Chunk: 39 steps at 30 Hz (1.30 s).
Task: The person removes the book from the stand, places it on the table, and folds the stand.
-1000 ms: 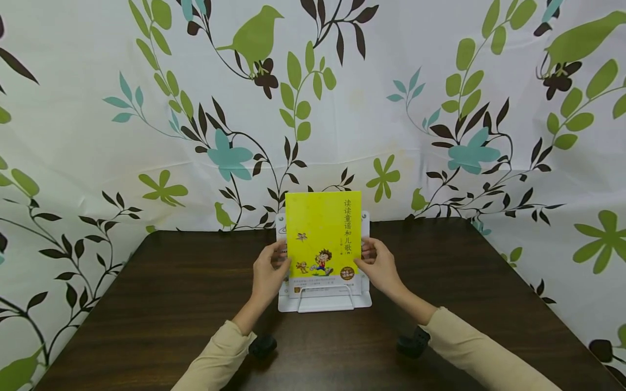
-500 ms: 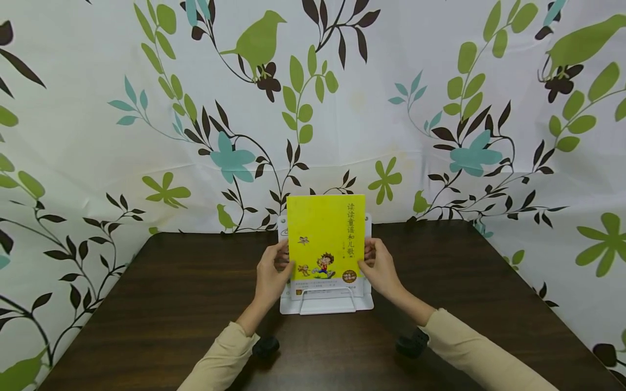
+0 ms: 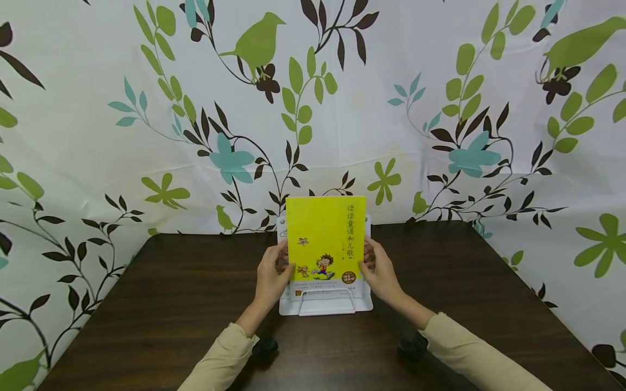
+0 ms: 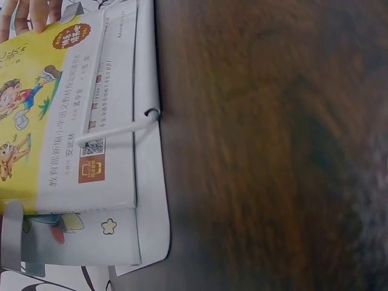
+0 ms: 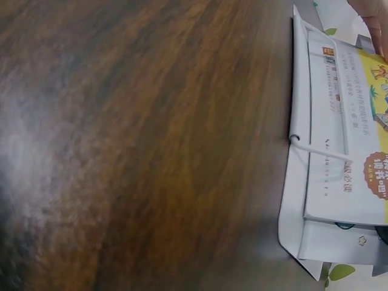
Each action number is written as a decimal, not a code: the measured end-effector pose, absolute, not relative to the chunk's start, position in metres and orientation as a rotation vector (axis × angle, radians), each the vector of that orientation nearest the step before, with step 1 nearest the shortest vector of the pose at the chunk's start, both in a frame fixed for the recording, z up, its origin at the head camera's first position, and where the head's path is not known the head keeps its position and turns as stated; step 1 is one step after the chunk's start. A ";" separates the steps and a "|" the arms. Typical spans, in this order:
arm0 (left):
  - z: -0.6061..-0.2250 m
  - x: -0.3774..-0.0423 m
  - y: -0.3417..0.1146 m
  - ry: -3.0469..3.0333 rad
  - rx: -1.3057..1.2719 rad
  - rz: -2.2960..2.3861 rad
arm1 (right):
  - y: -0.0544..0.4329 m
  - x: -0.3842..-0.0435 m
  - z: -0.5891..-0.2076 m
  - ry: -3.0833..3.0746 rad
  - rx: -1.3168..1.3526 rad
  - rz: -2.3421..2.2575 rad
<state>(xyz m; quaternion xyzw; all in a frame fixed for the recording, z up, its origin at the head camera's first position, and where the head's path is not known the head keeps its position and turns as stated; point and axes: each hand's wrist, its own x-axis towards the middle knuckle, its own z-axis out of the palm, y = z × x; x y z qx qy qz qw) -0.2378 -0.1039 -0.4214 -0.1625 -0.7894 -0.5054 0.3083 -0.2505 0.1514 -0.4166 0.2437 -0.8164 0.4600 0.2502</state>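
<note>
A yellow children's book with a white lower band stands upright on a white book stand. Its foot sits behind the stand's front wire bar. My left hand pinches the book's left edge, thumb on the cover and fingers behind. On the opposite edge my right hand pinches it the same way. Fingers of the right hand show at the top of the left wrist view. Part of the left hand shows in the right wrist view. The fingertips behind the book are hidden.
The stand rests on a dark wooden table. Behind it hangs a white cloth printed with birds, leaves and flowers. A printed panel with a small star sticks out past the book. Dark wrist devices sit below both hands.
The head view has shifted slightly. The book's top appears a little wider and slightly farther right on the stand than a second ago. Both hands keep hold of its edges.
</note>
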 end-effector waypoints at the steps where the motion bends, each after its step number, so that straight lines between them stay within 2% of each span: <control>1: -0.422 -0.237 -0.104 -2.089 -0.431 -1.335 | 0.151 -0.250 -0.417 -2.214 0.672 1.242; 12: -0.423 -0.237 -0.105 -2.092 -0.442 -1.354 | 0.139 -0.228 -0.390 -2.163 0.704 1.206; 25: -0.421 -0.238 -0.104 -2.049 -0.445 -1.356 | 0.149 -0.253 -0.417 -2.170 0.670 1.230; 39: -0.399 -0.249 -0.101 -2.004 -0.434 -1.328 | 0.147 -0.264 -0.398 -2.125 0.687 1.203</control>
